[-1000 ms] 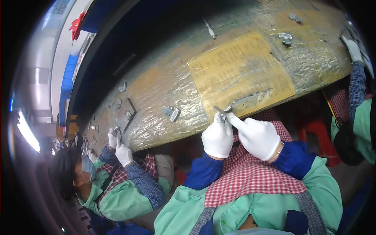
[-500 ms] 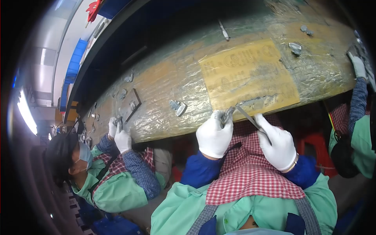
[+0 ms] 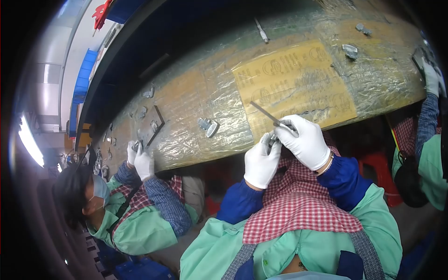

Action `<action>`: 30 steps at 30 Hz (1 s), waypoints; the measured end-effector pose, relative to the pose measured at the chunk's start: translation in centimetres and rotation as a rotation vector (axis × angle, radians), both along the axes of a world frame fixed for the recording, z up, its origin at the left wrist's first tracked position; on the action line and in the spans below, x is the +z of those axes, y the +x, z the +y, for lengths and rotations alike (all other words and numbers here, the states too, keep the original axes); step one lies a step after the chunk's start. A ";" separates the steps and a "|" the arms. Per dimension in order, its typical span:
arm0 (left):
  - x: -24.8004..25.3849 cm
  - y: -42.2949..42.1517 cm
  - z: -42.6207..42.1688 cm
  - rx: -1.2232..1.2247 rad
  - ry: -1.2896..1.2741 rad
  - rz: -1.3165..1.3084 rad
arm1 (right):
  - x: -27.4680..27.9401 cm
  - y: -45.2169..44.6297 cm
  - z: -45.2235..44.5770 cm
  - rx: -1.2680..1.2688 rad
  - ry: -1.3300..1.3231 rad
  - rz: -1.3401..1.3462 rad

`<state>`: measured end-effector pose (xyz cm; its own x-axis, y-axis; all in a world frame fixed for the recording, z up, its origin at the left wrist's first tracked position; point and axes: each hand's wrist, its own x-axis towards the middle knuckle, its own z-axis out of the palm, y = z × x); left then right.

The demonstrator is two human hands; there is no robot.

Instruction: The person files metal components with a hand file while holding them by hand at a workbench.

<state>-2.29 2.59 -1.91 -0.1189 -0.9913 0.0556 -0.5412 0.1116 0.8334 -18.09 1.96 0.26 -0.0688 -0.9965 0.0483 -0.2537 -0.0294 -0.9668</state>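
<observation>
My left hand [image 3: 262, 161], in a white glove, is closed on a small grey metal part [image 3: 272, 139], mostly hidden by the fingers. Right beside it, my right hand [image 3: 305, 142], also gloved, grips a thin flat file [image 3: 264, 113] whose blade points up and to the left over the table. Both hands are at the table's near edge, their fingertips almost touching. Beneath the file lies a yellow paper sheet [image 3: 294, 84] on the plastic-covered table [image 3: 224, 98].
Metal parts lie on the table to the left [image 3: 208, 126] and at the upper right [image 3: 350, 52]. A white-handled tool [image 3: 262, 33] lies at the back. One co-worker [image 3: 135, 210] sits at left; another person's gloved hand [image 3: 431, 77] is at far right.
My right hand has moved left to meet my left hand, and the file has swung round from pointing along the table edge to extending out over the paper sheet.
</observation>
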 end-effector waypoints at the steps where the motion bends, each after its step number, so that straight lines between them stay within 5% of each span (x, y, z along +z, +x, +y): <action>1: 0.1 -0.5 -0.2 0.028 0.142 0.186 | -0.5 0.0 -0.3 -0.010 0.045 -0.066; 2: 0.6 -0.6 0.2 0.082 0.515 0.395 | -0.8 -0.3 -0.5 -0.009 0.126 -0.232; 7: 0.1 -1.4 0.4 0.116 0.436 0.413 | -0.9 -0.6 -0.3 -0.003 0.124 -0.108; 12: 1.1 -1.0 0.4 0.111 0.421 0.348 | 2.5 -1.4 2.2 -0.075 -0.476 0.378; 16: -0.7 -0.7 0.7 0.099 0.252 0.469 | 3.1 -2.6 5.6 0.217 -0.347 0.472; 17: 0.0 -0.6 0.9 0.087 0.199 0.298 | 3.1 -2.4 5.8 0.194 -0.249 0.460; 19: 0.4 -0.6 0.9 0.106 0.341 0.358 | 2.4 -2.6 5.8 0.188 -0.190 0.511; 21: -1.0 -1.1 0.9 0.087 0.075 0.333 | 2.4 -2.5 5.7 0.177 -0.180 0.475; 27: 0.0 -1.0 0.2 0.047 0.272 0.208 | 1.8 -2.5 5.2 0.187 -0.115 0.286; 30: -1.4 -0.5 0.5 -0.096 -0.021 0.081 | 1.2 -1.7 4.1 0.200 -0.110 0.210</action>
